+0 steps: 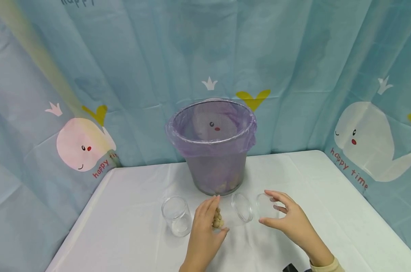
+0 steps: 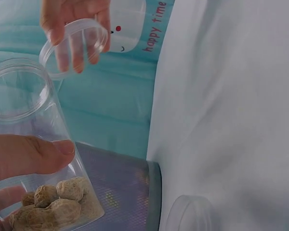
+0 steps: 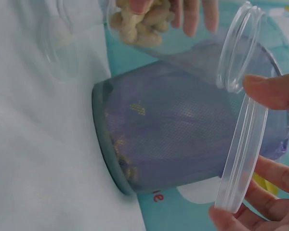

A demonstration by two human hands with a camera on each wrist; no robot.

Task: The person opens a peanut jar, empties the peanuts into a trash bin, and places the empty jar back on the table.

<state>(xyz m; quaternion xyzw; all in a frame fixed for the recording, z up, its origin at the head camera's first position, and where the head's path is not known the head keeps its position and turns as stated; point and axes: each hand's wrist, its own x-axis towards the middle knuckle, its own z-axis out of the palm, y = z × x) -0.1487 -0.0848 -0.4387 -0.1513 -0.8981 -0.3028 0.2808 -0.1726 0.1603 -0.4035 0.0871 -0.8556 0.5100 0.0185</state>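
Observation:
My left hand (image 1: pixel 202 231) grips a clear jar (image 1: pixel 227 212) above the table, tipped on its side with its uncovered mouth to the right. Unshelled peanuts (image 2: pixel 55 204) lie at its bottom end, as the left wrist view shows. Between thumb and fingers, my right hand (image 1: pixel 292 219) holds a clear round lid (image 3: pixel 243 156) by its rim. The lid is just right of the jar's mouth and apart from it in the head view. Left of my left hand, a second clear jar (image 1: pixel 176 217) without a lid stands on the table.
Behind my hands stands a mesh bin (image 1: pixel 219 172) lined with a purple bag (image 1: pixel 178 138). Some yellowish bits show through the lower mesh. A white cloth covers the table (image 1: pixel 130 223). A blue printed curtain (image 1: pixel 140 75) hangs behind and along the sides.

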